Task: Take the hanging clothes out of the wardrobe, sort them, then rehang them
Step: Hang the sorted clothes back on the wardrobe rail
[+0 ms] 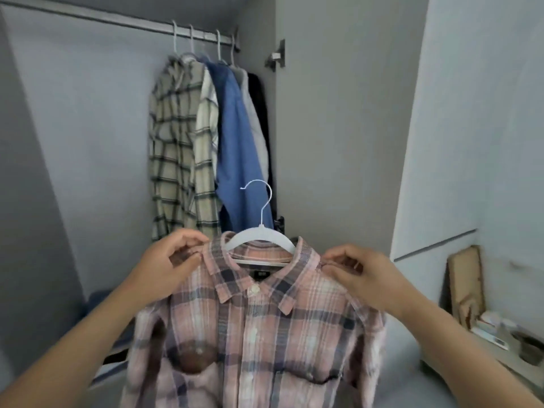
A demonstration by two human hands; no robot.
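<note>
The person holds a pink plaid shirt (pixel 256 328) in front of the open wardrobe, low and well below the rail (pixel 117 20). The shirt sits on a white hanger (pixel 259 237), whose hook stands free in the air and points to the left. The left hand (pixel 170 260) pinches the cloth at one shoulder seam between thumb and curled fingers. The right hand (pixel 356 270) pinches the other shoulder in the same way, just beside the collar. Both hands hold fabric, not the hanger itself.

On the rail, at its right end, four hangers carry other clothes: a green checked shirt (pixel 170 148), a paler checked one, a blue shirt (pixel 235 136) and a grey garment, with something dark behind them. The long left part of the rail is bare.

I think the shirt is light and very soft; it will sag and fold wherever it is not supported. The hanger is the only stiff part. Held by the shoulders alone, the cloth may slide off the hanger arms. To lift it to the rail, I would judge it safer to take the hanger at its neck under the hook with one hand, and let the shirt hang down freely.
</note>
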